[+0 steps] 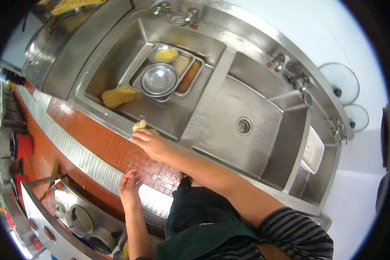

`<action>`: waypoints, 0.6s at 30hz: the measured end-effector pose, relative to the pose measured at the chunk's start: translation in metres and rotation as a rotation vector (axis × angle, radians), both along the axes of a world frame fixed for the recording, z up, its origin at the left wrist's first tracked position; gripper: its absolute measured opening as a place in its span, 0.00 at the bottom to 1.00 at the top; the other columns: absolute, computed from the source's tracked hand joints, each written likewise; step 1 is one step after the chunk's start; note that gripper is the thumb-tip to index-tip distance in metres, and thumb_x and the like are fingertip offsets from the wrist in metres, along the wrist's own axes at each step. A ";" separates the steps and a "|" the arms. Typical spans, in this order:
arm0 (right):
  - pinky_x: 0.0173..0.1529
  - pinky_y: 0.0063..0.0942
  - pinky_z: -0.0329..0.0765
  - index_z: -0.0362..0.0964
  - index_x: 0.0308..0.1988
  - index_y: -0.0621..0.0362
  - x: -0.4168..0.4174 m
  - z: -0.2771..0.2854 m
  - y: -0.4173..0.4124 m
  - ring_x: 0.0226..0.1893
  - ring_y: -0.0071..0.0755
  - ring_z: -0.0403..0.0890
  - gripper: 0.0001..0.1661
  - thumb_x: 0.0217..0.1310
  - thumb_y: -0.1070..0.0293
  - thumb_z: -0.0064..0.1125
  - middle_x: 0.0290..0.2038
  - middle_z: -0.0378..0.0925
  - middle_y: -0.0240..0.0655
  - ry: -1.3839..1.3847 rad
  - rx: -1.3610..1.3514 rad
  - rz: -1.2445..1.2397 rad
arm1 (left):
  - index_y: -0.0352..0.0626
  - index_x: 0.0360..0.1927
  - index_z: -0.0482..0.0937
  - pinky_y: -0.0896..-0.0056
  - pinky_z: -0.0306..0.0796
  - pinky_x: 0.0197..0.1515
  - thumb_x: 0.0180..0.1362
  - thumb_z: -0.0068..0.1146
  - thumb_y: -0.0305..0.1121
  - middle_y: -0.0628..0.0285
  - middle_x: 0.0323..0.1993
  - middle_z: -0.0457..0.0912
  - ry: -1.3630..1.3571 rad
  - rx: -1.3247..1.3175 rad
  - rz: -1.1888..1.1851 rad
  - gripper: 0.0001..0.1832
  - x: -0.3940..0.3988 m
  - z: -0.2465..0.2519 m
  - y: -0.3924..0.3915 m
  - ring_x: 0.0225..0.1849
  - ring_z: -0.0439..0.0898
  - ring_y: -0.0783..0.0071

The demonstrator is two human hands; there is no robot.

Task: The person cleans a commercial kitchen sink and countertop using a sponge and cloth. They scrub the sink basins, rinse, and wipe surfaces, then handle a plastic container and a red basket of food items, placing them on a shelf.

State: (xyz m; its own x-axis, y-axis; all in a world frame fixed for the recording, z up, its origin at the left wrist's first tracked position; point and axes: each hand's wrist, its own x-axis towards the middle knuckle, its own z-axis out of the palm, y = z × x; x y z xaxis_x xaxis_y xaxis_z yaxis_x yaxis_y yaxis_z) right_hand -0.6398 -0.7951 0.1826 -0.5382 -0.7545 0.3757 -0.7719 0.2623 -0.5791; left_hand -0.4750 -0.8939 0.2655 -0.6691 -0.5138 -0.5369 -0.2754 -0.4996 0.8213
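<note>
At the front rim (112, 125) of the left sink basin, my right hand (152, 146) presses on a crumpled pale yellow cloth (139, 125). The fingers hide much of the cloth. My left hand (130, 187) hangs over the tiled floor, fingers loosely curled with nothing seen in them. Inside the basin lies a bunched tan cloth (118, 97). Beyond it, a round metal bowl (159, 79) rests on rectangular metal trays (181, 63). A second metal bowl (156, 56) there holds a yellow cloth (167, 54). One tray holds something brown (189, 78).
The middle basin (227, 117) has a drain (243, 126). A white plastic container (313, 151) sits in the right basin. Faucets (191, 16) line the back ledge, and glass lids (339, 83) lean by the wall. Behind me stands a metal cart (45, 224) with pans, beside a floor grate (81, 156).
</note>
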 end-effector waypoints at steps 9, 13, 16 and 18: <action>0.61 0.38 0.66 0.69 0.53 0.54 0.110 0.018 0.209 0.61 0.45 0.63 0.23 0.54 0.70 0.52 0.58 0.65 0.39 0.008 0.066 -0.067 | 0.43 0.44 0.76 0.79 0.70 0.41 0.60 0.56 0.38 0.65 0.40 0.79 0.074 0.094 -0.239 0.13 -0.005 -0.010 0.047 0.38 0.76 0.76; 0.60 0.41 0.66 0.70 0.51 0.54 0.185 0.021 0.326 0.57 0.47 0.67 0.23 0.53 0.69 0.52 0.56 0.67 0.39 -0.074 0.036 -0.332 | 0.43 0.43 0.77 0.77 0.73 0.39 0.62 0.53 0.35 0.63 0.41 0.80 0.111 0.094 -0.424 0.10 -0.027 0.000 0.106 0.36 0.78 0.75; 0.60 0.41 0.66 0.70 0.51 0.53 0.242 0.028 0.406 0.57 0.48 0.68 0.22 0.53 0.70 0.51 0.56 0.68 0.41 -0.034 0.087 -0.534 | 0.43 0.43 0.77 0.76 0.73 0.39 0.62 0.52 0.35 0.63 0.41 0.80 0.151 0.098 -0.580 0.10 -0.027 0.009 0.163 0.36 0.78 0.75; 0.61 0.40 0.65 0.70 0.52 0.53 0.274 0.034 0.455 0.58 0.48 0.67 0.23 0.53 0.71 0.51 0.56 0.68 0.41 -0.004 0.141 -0.661 | 0.45 0.45 0.76 0.75 0.72 0.38 0.61 0.54 0.37 0.64 0.41 0.80 0.143 0.086 -0.672 0.12 -0.023 0.010 0.199 0.36 0.77 0.74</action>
State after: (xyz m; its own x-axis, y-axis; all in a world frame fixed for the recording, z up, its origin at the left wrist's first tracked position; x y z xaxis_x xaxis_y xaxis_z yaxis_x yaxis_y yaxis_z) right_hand -0.3653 -0.3396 0.2170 -0.9046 -0.3082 0.2945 -0.4213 0.7519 -0.5071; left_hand -0.4984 -0.6951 0.2754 -0.8948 0.0777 -0.4396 -0.4397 -0.3238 0.8377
